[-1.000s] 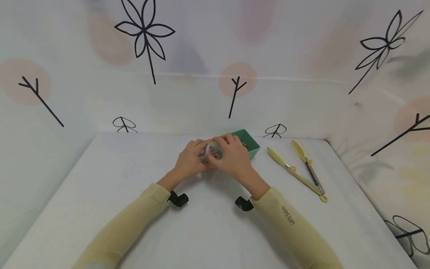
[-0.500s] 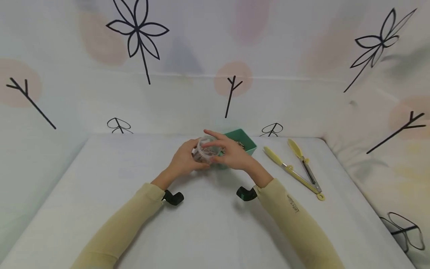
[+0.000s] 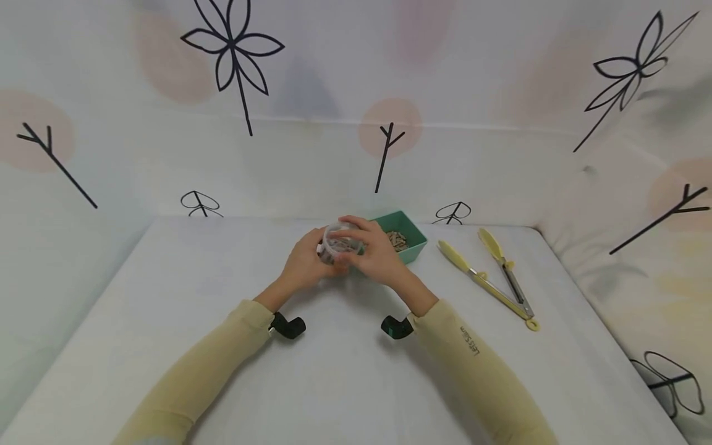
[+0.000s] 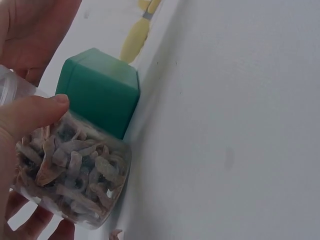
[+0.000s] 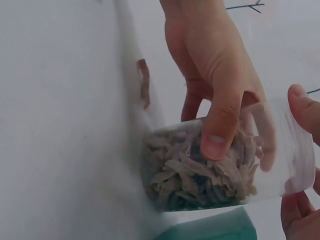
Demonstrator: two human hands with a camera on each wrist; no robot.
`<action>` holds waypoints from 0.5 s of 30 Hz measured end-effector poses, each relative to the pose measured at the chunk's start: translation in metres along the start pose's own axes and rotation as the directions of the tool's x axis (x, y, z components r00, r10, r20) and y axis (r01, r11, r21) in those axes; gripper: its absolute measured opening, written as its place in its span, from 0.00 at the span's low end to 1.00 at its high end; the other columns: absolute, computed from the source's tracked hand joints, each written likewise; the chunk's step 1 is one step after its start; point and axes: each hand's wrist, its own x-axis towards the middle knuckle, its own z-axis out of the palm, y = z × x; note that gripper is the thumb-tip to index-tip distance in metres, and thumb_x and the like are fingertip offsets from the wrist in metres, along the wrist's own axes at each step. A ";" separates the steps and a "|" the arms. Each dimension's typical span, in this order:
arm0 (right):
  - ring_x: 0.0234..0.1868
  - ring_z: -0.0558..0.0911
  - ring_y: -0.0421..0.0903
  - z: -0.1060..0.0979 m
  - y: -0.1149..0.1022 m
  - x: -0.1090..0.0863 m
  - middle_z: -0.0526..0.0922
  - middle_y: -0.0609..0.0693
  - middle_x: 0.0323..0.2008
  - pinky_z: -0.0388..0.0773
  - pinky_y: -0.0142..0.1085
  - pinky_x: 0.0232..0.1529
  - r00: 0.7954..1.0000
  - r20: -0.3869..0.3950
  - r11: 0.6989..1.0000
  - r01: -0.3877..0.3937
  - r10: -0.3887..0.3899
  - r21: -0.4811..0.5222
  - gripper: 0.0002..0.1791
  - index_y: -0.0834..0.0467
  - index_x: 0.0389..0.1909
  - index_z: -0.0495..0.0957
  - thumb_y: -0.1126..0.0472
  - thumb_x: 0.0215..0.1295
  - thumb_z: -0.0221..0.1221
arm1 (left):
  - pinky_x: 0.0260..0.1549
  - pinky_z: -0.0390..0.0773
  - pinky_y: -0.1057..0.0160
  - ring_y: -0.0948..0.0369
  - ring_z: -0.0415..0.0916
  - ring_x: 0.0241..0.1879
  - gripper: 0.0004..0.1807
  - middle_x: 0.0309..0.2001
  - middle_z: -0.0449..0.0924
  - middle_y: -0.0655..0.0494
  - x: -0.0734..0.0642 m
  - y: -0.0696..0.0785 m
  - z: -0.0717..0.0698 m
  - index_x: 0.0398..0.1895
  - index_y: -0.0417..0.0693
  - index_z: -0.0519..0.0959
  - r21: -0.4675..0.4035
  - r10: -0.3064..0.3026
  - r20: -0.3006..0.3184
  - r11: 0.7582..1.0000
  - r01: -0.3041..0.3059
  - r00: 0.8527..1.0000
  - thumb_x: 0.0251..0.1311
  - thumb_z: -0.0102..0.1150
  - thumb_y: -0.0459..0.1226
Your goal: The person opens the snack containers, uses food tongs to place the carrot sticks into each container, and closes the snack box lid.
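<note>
A clear plastic jar (image 4: pixel 75 172) packed with brownish dried strips stands upright on the table in front of me. My left hand (image 3: pixel 305 261) grips its side, thumb and fingers round the wall, as the right wrist view shows. My right hand (image 3: pixel 379 254) holds the jar's top, its thumb and fingers spread round the edge of what looks like a clear lid (image 5: pixel 301 162). Just right of the jar is a green box (image 3: pixel 416 238), with more brownish strips (image 3: pixel 397 241) in it. My right hand hides part of that box.
Yellow-tipped tongs (image 3: pixel 492 290) lie spread apart on the white tablecloth (image 3: pixel 334 383) to the right. One loose strip (image 5: pixel 144 84) lies near the jar. A patterned cloth wall (image 3: pixel 311 167) rises behind the table.
My right hand loosened from the jar's top with fingers raised, then came back round its edge. My left hand has kept its hold on the jar, which has tilted little.
</note>
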 end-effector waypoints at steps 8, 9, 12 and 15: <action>0.70 0.65 0.52 0.008 0.010 -0.002 0.68 0.54 0.70 0.67 0.52 0.64 0.990 -0.043 0.980 -0.125 0.133 0.156 0.28 0.61 0.61 0.78 0.62 0.59 0.71 | 0.59 0.72 0.49 0.53 0.70 0.62 0.49 0.61 0.72 0.52 0.000 -0.007 -0.001 0.74 0.51 0.62 -0.185 -0.094 0.071 0.977 0.106 0.993 0.50 0.79 0.44; 0.70 0.65 0.52 0.009 0.011 -0.003 0.68 0.54 0.70 0.68 0.52 0.64 0.987 -0.046 0.971 -0.140 0.151 0.193 0.28 0.61 0.62 0.78 0.64 0.60 0.70 | 0.59 0.73 0.49 0.52 0.70 0.62 0.49 0.61 0.72 0.51 -0.001 -0.008 -0.001 0.74 0.51 0.61 -0.203 -0.109 0.079 0.971 0.123 0.991 0.50 0.78 0.43; 0.70 0.65 0.52 0.009 0.014 -0.006 0.67 0.56 0.71 0.69 0.51 0.64 0.982 -0.041 0.944 -0.164 0.183 0.286 0.28 0.63 0.64 0.75 0.66 0.63 0.68 | 0.58 0.74 0.48 0.46 0.71 0.62 0.50 0.61 0.71 0.49 -0.002 -0.011 -0.003 0.76 0.54 0.59 -0.213 -0.130 0.091 0.966 0.147 0.987 0.52 0.77 0.43; 0.70 0.65 0.56 0.002 0.007 -0.009 0.66 0.60 0.70 0.69 0.53 0.64 0.980 -0.040 0.922 -0.168 0.193 0.348 0.27 0.68 0.65 0.73 0.70 0.64 0.65 | 0.58 0.74 0.48 0.45 0.70 0.63 0.52 0.63 0.70 0.48 -0.002 -0.013 -0.003 0.77 0.56 0.57 -0.207 -0.135 0.097 0.966 0.152 0.986 0.52 0.78 0.44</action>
